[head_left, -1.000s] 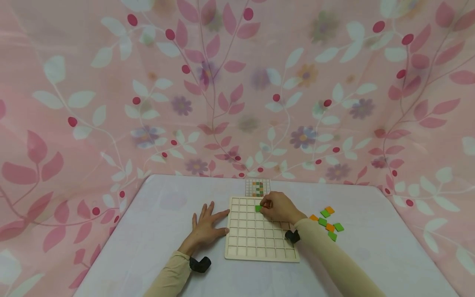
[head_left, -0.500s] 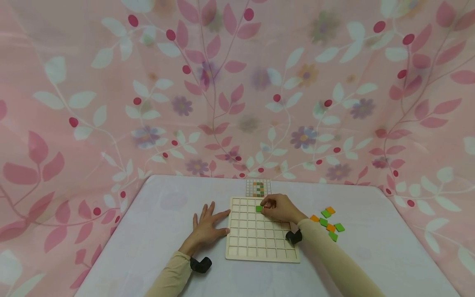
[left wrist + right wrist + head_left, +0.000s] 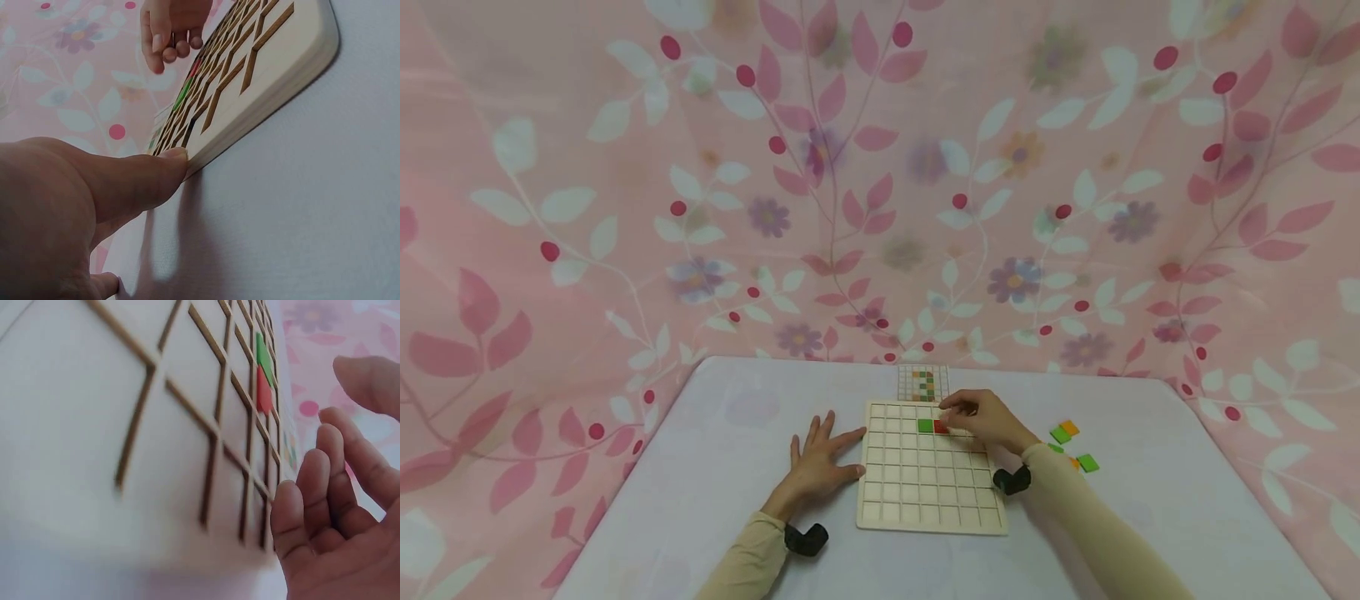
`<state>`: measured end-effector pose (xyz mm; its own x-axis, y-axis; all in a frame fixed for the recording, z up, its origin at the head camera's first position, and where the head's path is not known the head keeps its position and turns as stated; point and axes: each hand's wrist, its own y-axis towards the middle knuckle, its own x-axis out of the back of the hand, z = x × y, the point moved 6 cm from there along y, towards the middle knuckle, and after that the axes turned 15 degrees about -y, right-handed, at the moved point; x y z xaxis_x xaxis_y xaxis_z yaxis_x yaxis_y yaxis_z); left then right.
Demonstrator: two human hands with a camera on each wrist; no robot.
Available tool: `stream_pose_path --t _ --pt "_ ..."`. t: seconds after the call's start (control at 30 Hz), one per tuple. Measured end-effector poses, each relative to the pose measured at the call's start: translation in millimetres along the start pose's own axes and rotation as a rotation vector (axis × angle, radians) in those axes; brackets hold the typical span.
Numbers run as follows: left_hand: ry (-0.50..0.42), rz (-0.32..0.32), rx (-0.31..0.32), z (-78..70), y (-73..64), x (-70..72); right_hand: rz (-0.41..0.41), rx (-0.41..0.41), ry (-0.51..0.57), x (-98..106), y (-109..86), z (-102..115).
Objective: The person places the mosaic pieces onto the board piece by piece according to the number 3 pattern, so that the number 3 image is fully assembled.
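Observation:
A pale wooden grid board [image 3: 898,504] lies on the white table. In its second row from the far side sits a green square tile [image 3: 925,426], and directly right of it a red tile [image 3: 940,427]. My right hand [image 3: 988,423] hovers just right of the red tile; in the right wrist view its fingers [image 3: 312,469] bend loosely, the thumb [image 3: 369,381] stands apart, and nothing is between them. With fingers spread, my left hand [image 3: 820,467] rests on the table, thumb [image 3: 147,178] and index fingertip touching the board's left edge.
Several loose tiles lie right of the board, among them an orange tile [image 3: 1070,427] and a green one [image 3: 1087,462]; my right sleeve [image 3: 1075,508] covers others. A printed grid card [image 3: 906,385] with coloured squares lies behind the board. A flowered pink cloth [image 3: 880,208] hangs behind the table.
My right hand has let go of the red tile, which now shows in the cell beside the green one, and has drawn back a little to the right. My left hand stays put.

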<state>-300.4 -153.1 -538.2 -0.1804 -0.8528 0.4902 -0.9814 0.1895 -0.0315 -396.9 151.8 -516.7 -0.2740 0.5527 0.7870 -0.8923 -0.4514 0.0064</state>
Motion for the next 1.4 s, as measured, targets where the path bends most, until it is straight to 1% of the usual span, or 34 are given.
stream_pose_path --t 0.1,0.2,0.37,0.5,0.6,0.7,0.87,1.03,1.13,1.3,1.4 --pt "0.004 -0.002 -0.001 -0.7 -0.1 -0.5 -0.053 -0.019 -0.034 17 -10.2 -7" --pt "0.011 -0.007 0.004 -1.0 0.1 -0.3 -0.082 -0.026 -0.097 34 -20.4 -18" --pt "0.013 -0.02 0.027 1.0 -0.6 1.3 -0.078 -0.019 -0.228 58 -41.8 -37" --pt "0.011 -0.022 0.028 2.9 -0.9 2.9 -0.077 -0.042 -0.325 72 -59.8 -50" --pt "0.008 -0.021 0.024 3.4 -0.6 4.1 -0.084 -0.071 -0.372 78 -71.4 -57" --pt "0.009 -0.018 0.018 3.0 -0.4 4.8 -0.075 -0.089 -0.413 80 -81.5 -60" --pt "0.01 -0.021 0.024 3.0 -1.2 5.2 -0.053 -0.131 -0.47 74 -94.1 -64" --pt "0.002 -0.018 0.019 2.7 -0.6 2.3 -0.058 -0.181 -0.481 67 -98.9 -67" --pt "0.0 -0.009 0.015 2.6 0.6 -0.4 -0.058 -0.196 -0.476 64 -99.3 -68" --pt "-0.003 -0.004 0.014 3.1 1.2 -2.1 -0.04 -0.177 -0.466 59 -94.5 -66" --pt "-0.003 -0.007 0.013 3.3 1.4 -1.7 -0.031 -0.149 -0.469 56 -92.0 -58"
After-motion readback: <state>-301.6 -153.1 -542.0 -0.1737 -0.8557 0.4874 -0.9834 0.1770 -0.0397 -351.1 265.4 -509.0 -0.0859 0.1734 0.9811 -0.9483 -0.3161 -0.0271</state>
